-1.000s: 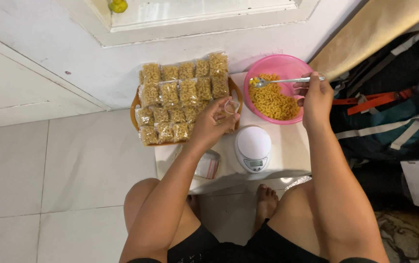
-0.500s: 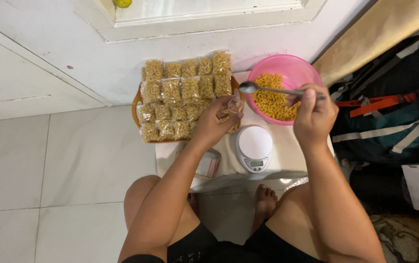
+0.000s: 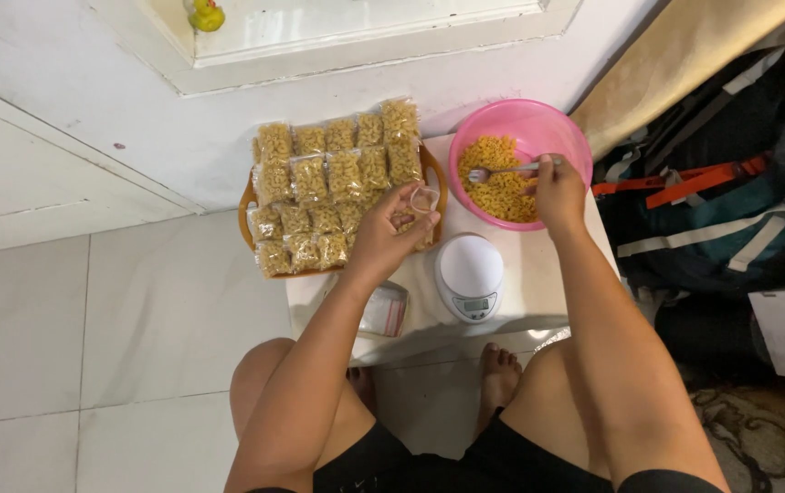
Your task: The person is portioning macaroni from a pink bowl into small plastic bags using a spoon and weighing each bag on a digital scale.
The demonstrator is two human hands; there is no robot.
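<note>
Digging my right hand (image 3: pixel 558 190), clenched on the metal spoon (image 3: pixel 502 170), into the macaroni (image 3: pixel 499 190) just past my fingertips, I'm pinching the clear bag (image 3: pixel 422 202) open with my left hand (image 3: pixel 381 237); scooping level should be avoiding spills.

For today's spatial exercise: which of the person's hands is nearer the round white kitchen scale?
Left. The left hand hovers just beside the round white kitchen scale; the right hand is over the pink bowl.

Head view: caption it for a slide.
Right hand dips spoon into pink bowl; left hand holds small bag.
</note>
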